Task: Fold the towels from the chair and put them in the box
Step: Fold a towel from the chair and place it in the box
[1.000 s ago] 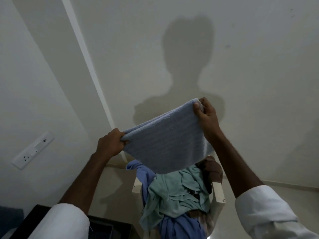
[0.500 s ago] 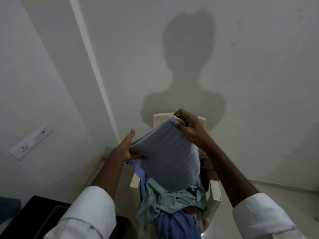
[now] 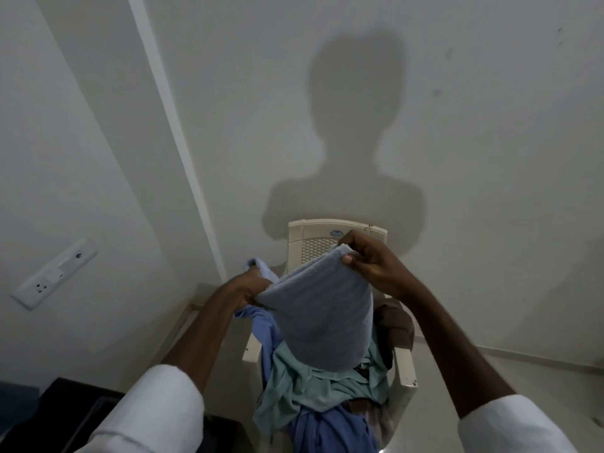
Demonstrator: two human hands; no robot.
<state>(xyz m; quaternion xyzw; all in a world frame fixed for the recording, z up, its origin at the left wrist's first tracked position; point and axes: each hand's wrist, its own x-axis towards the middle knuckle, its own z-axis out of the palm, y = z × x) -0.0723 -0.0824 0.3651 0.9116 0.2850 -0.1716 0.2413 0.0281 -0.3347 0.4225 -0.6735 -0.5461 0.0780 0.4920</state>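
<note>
Nearest, bottom edge: left sleeve [image 3: 153, 410] and right sleeve [image 3: 510, 423], both white, forearms bare beyond them.

Bottom left, under the left sleeve: black box [image 3: 75, 416], low down just beside the chair. Contents not readable.

Centre bottom: cream plastic chair [image 3: 405, 364], seat loaded with a loose heap of unfolded cloth. Blue piece [image 3: 327, 433] at the front and trailing up over the left armrest, teal piece [image 3: 310, 387] on top of it, brown piece [image 3: 397, 325] by the right armrest.

Above the heap, in the air: grey-blue towel [image 3: 320, 308], doubled over, held up by both hands. Rounded lower fold hanging in front of the heap; touching the teal piece or just clear of it, cannot tell.

Left hand [image 3: 250, 287]: closed on the towel's left edge, fingers mostly buried in the cloth, a small light corner of towel poking up above the knuckles.

Right hand [image 3: 372, 261]: higher, pinching the towel's top corner between thumb and curled fingers, in front of the chair's backrest.

Hands near each other, towel bunched between them.

Behind: backrest with a perforated panel, close to the wall.

Farthest: white wall [image 3: 490, 158]. Head-and-shoulders shadow [image 3: 349, 142] cast on it above the chair. White conduit strip [image 3: 170, 125] running up, left of the shadow. Switch-and-socket plate [image 3: 54, 273] on the left wall.
</note>
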